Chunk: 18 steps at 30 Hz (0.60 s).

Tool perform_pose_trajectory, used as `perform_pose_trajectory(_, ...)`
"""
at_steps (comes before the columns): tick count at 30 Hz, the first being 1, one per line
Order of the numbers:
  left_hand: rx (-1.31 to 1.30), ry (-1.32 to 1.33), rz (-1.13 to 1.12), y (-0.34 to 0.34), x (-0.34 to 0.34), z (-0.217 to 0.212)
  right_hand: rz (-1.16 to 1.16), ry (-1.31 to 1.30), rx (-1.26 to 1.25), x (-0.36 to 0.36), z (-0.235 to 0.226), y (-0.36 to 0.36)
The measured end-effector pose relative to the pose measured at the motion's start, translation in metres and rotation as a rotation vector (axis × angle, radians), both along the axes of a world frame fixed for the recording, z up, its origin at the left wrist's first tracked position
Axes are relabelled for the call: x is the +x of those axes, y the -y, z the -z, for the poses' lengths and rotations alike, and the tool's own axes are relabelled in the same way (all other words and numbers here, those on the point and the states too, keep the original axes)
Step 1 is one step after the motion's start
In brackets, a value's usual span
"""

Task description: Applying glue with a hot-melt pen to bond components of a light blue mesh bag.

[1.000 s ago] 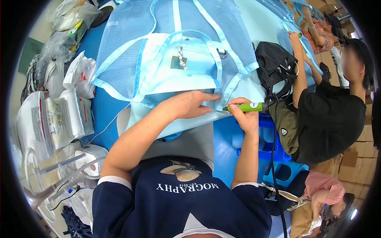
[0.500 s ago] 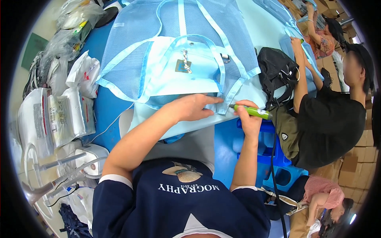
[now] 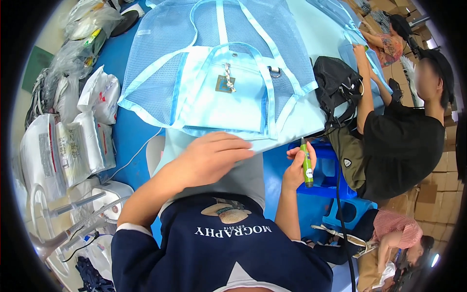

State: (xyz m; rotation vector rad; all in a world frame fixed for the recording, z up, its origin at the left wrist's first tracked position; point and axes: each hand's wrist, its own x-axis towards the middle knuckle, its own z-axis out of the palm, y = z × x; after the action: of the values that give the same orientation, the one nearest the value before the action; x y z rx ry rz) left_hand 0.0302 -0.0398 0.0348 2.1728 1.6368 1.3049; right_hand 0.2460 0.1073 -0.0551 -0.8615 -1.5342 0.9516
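A light-blue mesh tote bag [image 3: 224, 107] with pale fabric straps lies flat on the table in front of me. A solid pale pocket, a small square tag and a braided cord show on its front. My left hand [image 3: 209, 158] hovers over the near table edge, below the bag's bottom hem, its fingers stretched out and holding nothing. To the right, beyond the table edge, my right hand [image 3: 297, 168] grips a green pen-shaped tool [image 3: 307, 165] with its dark tip pointing up. The tool is clear of the bag.
A black backpack [image 3: 338, 87] sits at the table's right side, beside a co-worker in black [image 3: 404, 151] handling blue fabric. White plastic packages [image 3: 41, 151] line the left. Blue stools [image 3: 350, 214] and a hanging black cable [image 3: 339, 209] are at right.
Both my hands have come off the bag's lower right corner toward me. The left hand moved down and left. The right hand turned the green tool upright.
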Motion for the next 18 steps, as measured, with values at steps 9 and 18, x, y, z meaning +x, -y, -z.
perform_pose_trajectory(9,0.197,0.249,-0.778,0.096,-0.043,0.038,0.049,0.133,0.174,-0.001,-0.002,0.011)
perform_pose_trajectory(18,0.137,-0.071,-0.582,0.062,0.004,0.026,-0.170,0.314,0.337,-0.004,-0.018,0.007)
